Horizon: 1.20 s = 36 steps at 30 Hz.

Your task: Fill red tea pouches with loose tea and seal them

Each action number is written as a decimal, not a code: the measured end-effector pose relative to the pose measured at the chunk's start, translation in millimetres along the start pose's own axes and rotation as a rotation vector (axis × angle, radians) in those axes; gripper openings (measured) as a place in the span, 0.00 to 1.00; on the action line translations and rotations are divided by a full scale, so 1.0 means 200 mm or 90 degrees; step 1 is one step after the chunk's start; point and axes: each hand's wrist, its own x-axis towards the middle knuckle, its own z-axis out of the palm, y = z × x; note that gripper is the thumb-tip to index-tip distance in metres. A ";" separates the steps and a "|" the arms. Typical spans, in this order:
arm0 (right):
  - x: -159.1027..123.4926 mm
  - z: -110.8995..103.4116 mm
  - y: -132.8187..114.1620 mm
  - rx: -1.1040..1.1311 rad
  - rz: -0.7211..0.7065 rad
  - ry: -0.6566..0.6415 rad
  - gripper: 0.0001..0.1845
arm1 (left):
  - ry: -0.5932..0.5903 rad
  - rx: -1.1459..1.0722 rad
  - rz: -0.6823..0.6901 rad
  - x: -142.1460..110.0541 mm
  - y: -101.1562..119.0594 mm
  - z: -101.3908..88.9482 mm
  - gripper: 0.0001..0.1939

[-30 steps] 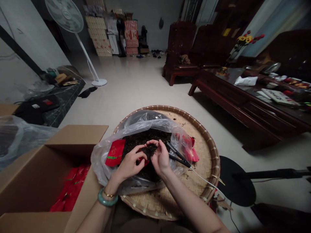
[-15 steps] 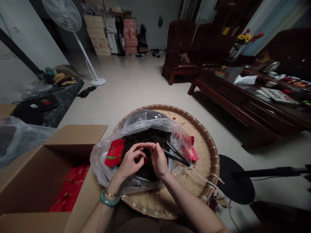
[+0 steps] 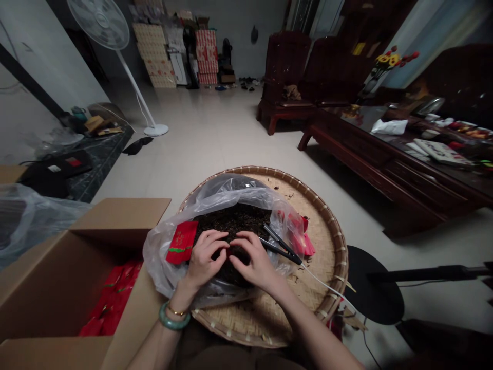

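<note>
My left hand (image 3: 208, 258) and my right hand (image 3: 254, 260) meet over a clear plastic bag (image 3: 162, 257) of dark loose tea leaves (image 3: 231, 216). The fingers of both are curled towards each other. A sliver of a red packet shows between the fingertips; most of it is hidden. Left of my left hand, a flat red packet (image 3: 182, 241) with a green stripe lies on the bag. To the right, a black hair straightener (image 3: 283, 246) with a white cord rests with its plates apart. More red packets (image 3: 298, 231) lie by the bag's right side.
A round woven bamboo tray (image 3: 327, 221) carries the bag. At left stands an open cardboard box (image 3: 42, 288) with red packets inside. A black round stand base (image 3: 373, 285) is on the floor at right. Further off are a white fan (image 3: 156, 129) and a wooden table (image 3: 377, 164).
My right hand has turned and its fingers have bent, with the thumb now lower and apart from them. The left fingers have shifted slightly. Everything around stays where it was.
</note>
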 end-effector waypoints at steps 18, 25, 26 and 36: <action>0.00 -0.05 -0.04 -0.121 -0.075 -0.004 0.08 | -0.148 -0.193 -0.262 -0.08 -0.05 0.01 0.39; -0.02 -0.09 -0.06 -0.120 -0.093 -0.029 0.05 | -0.215 -0.295 -0.386 -0.09 -0.07 0.05 0.28; -0.02 -0.09 -0.07 -0.133 -0.096 -0.022 0.06 | -0.212 -0.297 -0.393 -0.10 -0.07 0.05 0.28; 0.00 -0.09 -0.07 -0.209 -0.035 -0.113 0.06 | -0.248 -0.294 -0.381 -0.10 -0.03 0.08 0.16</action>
